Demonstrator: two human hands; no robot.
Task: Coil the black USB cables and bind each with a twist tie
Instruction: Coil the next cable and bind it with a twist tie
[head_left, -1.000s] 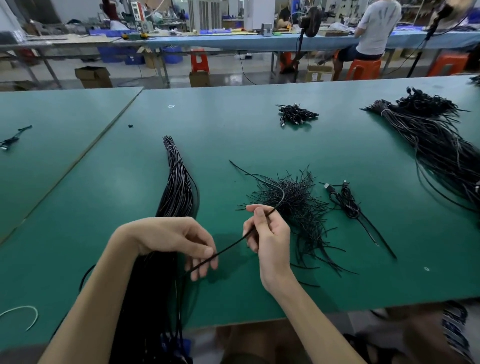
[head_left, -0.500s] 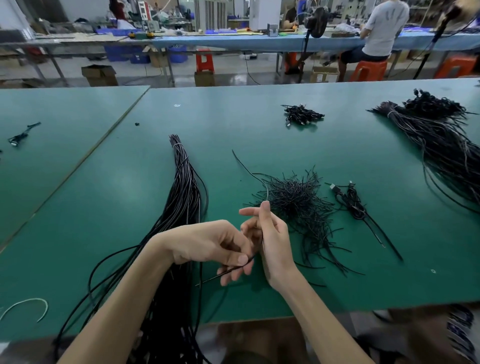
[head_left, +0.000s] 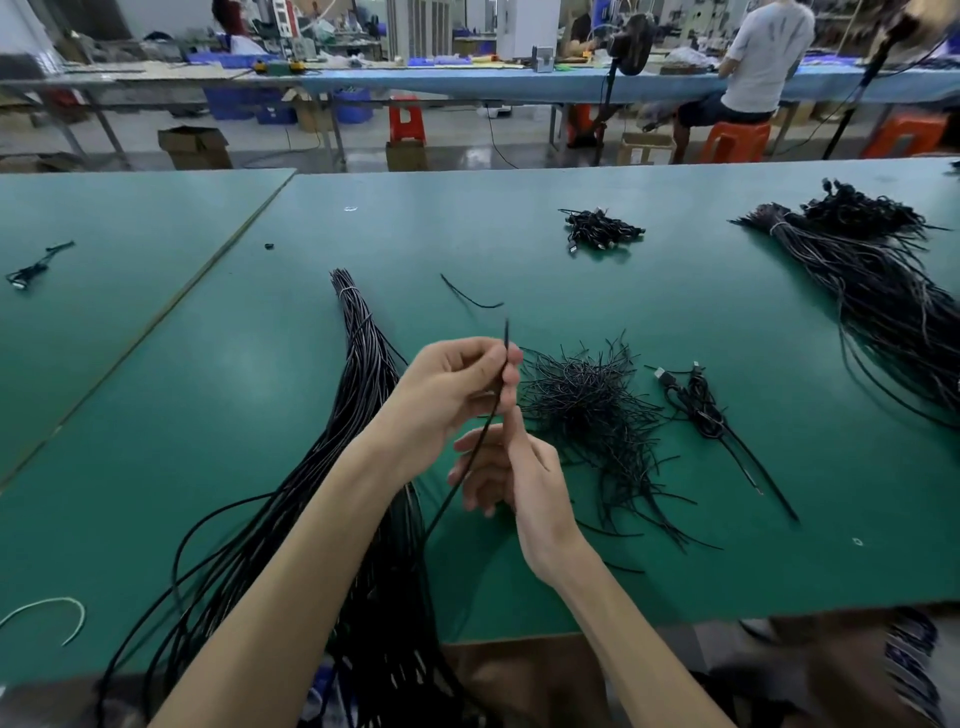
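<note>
Head view, early stage: black cable (head_left: 506, 335) pinched near its tip by left hand (head_left: 457, 384), right hand's (head_left: 519, 483) hold unclear; coiling not begun; one coiled cable (head_left: 696, 408) nearby, large loose bundle (head_left: 363, 374) left.

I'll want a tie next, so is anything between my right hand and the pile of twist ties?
Nothing visible does. The right hand sits just left of the pile of twist ties. The cable pinched by the left hand runs along its other side.
</note>
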